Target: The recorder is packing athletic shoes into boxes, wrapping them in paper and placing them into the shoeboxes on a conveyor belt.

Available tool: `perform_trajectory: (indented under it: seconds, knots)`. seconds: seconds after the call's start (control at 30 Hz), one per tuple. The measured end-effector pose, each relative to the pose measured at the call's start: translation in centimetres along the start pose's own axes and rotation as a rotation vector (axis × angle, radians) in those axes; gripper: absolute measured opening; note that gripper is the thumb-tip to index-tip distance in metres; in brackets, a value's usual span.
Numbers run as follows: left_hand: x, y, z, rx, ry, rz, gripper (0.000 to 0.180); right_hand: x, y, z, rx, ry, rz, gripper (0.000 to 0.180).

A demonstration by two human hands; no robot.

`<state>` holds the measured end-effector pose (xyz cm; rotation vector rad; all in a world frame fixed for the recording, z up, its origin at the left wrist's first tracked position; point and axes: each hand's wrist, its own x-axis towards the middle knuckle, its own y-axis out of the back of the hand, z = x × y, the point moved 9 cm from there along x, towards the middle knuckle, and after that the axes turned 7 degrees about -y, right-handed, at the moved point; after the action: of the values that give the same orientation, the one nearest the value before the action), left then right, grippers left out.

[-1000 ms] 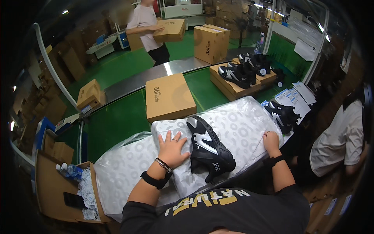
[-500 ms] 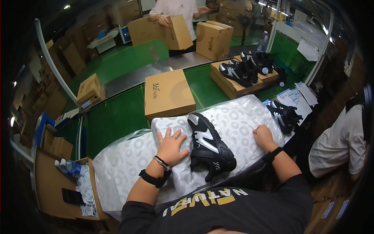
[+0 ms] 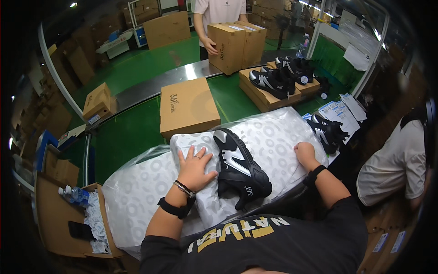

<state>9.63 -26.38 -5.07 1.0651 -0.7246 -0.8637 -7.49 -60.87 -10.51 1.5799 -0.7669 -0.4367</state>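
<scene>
A black sneaker (image 3: 239, 171) with silver and white side panels lies on its side, toe away from me, on a stack of white patterned wrapping paper (image 3: 273, 132). Just left of it is a raised, folded part of the paper (image 3: 205, 201); what is under it is hidden. My left hand (image 3: 196, 169) lies open on this fold, fingers spread, thumb close to the shoe. Near the stack's right end my right hand (image 3: 305, 154) rests on the paper with curled fingers. Whatever those fingers hold, if anything, is hidden.
Beyond the paper lies a brown shoebox (image 3: 188, 107). Several black sneakers (image 3: 273, 84) sit on boxes at the far right; another sneaker (image 3: 327, 132) stands by printed sheets (image 3: 340, 114). A carton (image 3: 112, 223) at left holds small packets. Across the bench, a co-worker (image 3: 221, 11) touches upright cartons (image 3: 228, 48).
My view has shifted slightly; both hands and the sneaker keep their places on the paper. The co-worker's tilted carton now stands upright with the others, a hand against its side.
</scene>
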Motion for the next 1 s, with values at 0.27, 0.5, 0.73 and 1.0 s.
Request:
perform_trajectory:
  seconds: [0.27, 0.5, 0.73, 1.0]
  knots:
    - [0.2, 0.0, 0.0, 0.016, 0.002, 0.024, 0.056, 1.1, 0.0, -0.9, -0.050, -0.019, -0.047, 0.011]
    - [0.6, 0.6, 0.7, 0.035, -0.034, 0.078, 0.055, 1.3, 0.5, -1.4, -0.061, -0.010, 0.053, 0.013]
    - [-0.7, 1.9, 1.4, 0.038, -0.040, 0.090, 0.053, 1.6, 1.6, -2.6, -0.019, 0.015, -0.013, 0.013]
    - [0.3, 2.9, 3.7, -1.017, -0.098, 0.008, 0.074, -8.9, 14.7, -22.7, 0.207, 0.933, 0.246, 0.014]
